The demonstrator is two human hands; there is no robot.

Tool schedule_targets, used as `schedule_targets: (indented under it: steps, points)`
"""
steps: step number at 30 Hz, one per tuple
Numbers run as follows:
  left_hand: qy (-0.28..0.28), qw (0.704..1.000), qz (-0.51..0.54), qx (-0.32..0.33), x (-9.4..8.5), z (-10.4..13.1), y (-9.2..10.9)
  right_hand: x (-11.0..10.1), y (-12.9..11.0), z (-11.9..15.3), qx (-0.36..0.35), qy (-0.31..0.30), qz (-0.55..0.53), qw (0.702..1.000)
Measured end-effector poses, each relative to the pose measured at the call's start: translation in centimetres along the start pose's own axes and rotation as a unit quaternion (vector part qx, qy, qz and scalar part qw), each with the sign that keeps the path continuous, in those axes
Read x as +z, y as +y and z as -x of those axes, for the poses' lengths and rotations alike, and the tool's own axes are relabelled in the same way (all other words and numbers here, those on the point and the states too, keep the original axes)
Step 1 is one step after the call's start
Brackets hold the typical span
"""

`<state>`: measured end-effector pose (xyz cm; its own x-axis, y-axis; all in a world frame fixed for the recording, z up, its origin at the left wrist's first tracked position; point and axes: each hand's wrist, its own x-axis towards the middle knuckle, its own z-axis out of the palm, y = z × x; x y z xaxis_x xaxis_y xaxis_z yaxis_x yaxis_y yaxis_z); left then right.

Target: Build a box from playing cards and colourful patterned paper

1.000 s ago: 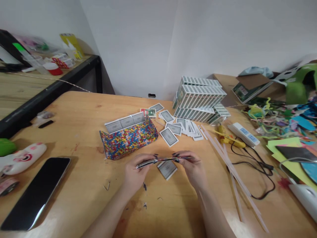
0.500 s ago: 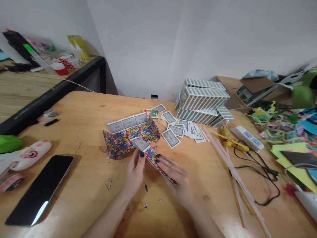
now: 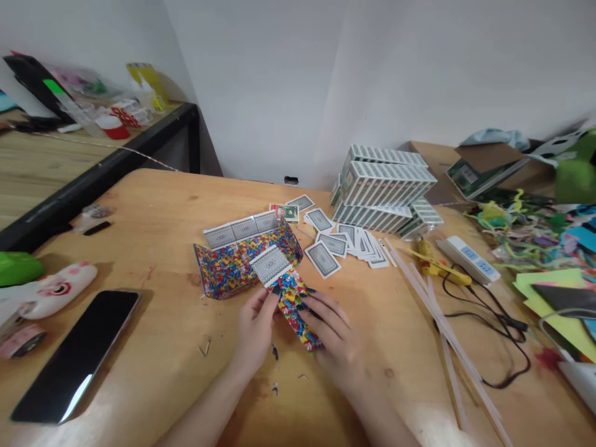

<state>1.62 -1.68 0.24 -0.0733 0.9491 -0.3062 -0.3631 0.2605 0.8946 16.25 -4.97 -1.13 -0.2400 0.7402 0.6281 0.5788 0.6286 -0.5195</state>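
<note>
Above the light-brown wooden surface [image 3: 162, 248], the left hand [image 3: 257, 315] pinches a flat, multicoloured card strip [image 3: 289, 304] near its grey-patterned end [image 3: 270, 266], while the right hand [image 3: 336, 332] clasps its nearer length; its long axis slants away leftward, toward the open, multicoloured card structure [image 3: 233, 267] just beyond.

No readable text, red-marked white packets [image 3: 131, 114] blurred, print on striped cartons [image 3: 388, 185] too small
</note>
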Motion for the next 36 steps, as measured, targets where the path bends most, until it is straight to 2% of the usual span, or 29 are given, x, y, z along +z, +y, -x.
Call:
schedule_targets:
  steps: [3, 6, 8, 11, 14, 16, 18, 20, 25, 29, 31, 34, 36]
  points:
    - [0.025, 0.999, 0.041, 0.001, -0.2, -0.4, 0.0, 0.0, -0.1, 0.0, 0.033, 0.005, -0.014, 0.999]
    - [0.043, 0.998, 0.039, 0.019, -0.7, -0.9, -0.1, -0.3, -0.4, -0.3, 0.147, 0.017, -0.082, 0.986]
    - [0.062, 0.997, 0.003, 0.041, -1.1, -1.1, -0.2, -0.6, -0.7, -0.7, 0.256, 0.032, -0.163, 0.952]
    - [0.074, 0.990, -0.086, 0.079, -1.3, -1.0, -0.1, -0.9, -1.1, -1.3, 0.379, 0.016, -0.287, 0.880]
    - [0.072, 0.972, -0.192, 0.112, -1.1, -0.6, 0.1, -0.6, -1.4, -1.6, 0.429, -0.057, -0.347, 0.832]
    - [0.074, 0.959, -0.242, 0.127, -0.9, -0.4, 0.2, -0.3, -1.5, -1.5, 0.447, -0.086, -0.358, 0.815]
    - [0.065, 0.954, -0.261, 0.129, -0.7, -0.2, 0.3, 0.0, -1.5, -1.4, 0.462, -0.091, -0.357, 0.807]
    - [0.023, 0.961, -0.251, 0.112, -0.6, -0.2, 0.2, 0.2, -1.4, -1.4, 0.472, -0.082, -0.355, 0.803]
    - [-0.126, 0.974, -0.181, 0.058, -0.4, -0.1, 0.2, 0.0, -0.9, -1.6, 0.469, -0.056, -0.349, 0.810]
    - [-0.164, 0.970, -0.173, 0.038, -0.5, -0.3, 0.3, -0.2, -0.3, -1.5, 0.463, -0.046, -0.345, 0.815]
    - [-0.191, 0.965, -0.177, 0.026, -0.7, -0.4, 0.5, -0.4, 0.2, -1.5, 0.464, -0.014, -0.357, 0.811]
    - [-0.275, 0.942, -0.190, -0.007, -1.1, -0.2, 1.1, -1.2, 0.8, -1.5, 0.460, 0.080, -0.406, 0.786]
    - [-0.352, 0.912, -0.205, -0.039, -1.3, 0.0, 1.6, -1.8, 1.0, -1.7, 0.455, 0.118, -0.482, 0.739]
